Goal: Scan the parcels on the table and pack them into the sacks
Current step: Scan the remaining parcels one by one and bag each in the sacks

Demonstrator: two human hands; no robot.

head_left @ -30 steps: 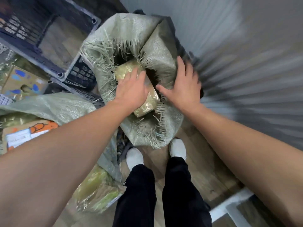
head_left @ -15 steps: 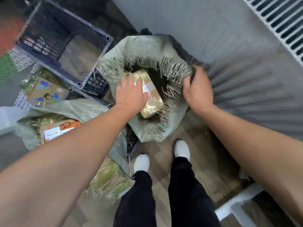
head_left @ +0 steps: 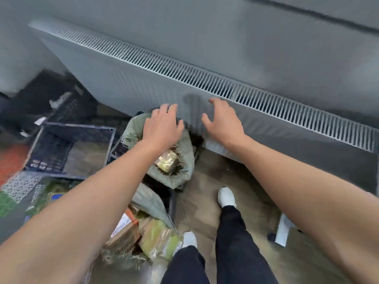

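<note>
Head camera looks down at our two bare arms, which reach forward over the floor. Our left hand (head_left: 162, 128) is held palm down over the far side of a green woven sack (head_left: 162, 178). Its fingers are relaxed and a little apart, and they grip nothing. We cannot tell if it touches the frayed rim or only hovers above it. Our right hand (head_left: 223, 126) is just beside the sack, in front of a grey radiator (head_left: 143, 89). Its fingers are spread and slightly bent, and it also holds nothing.

The sack stands open on the wooden floor, close to the radiator. Inside its mouth lies a parcel (head_left: 166, 160) wrapped in yellowish shiny tape, under our left wrist.

Nearer to us, a second woven sack (head_left: 151, 201) lies open. A taped parcel (head_left: 159, 240) and a cardboard parcel with a white label (head_left: 123, 226) lie at its mouth, close to our left shoe (head_left: 189, 238). A dark blue plastic crate (head_left: 75, 126) stands to the left of the first sack.
</note>
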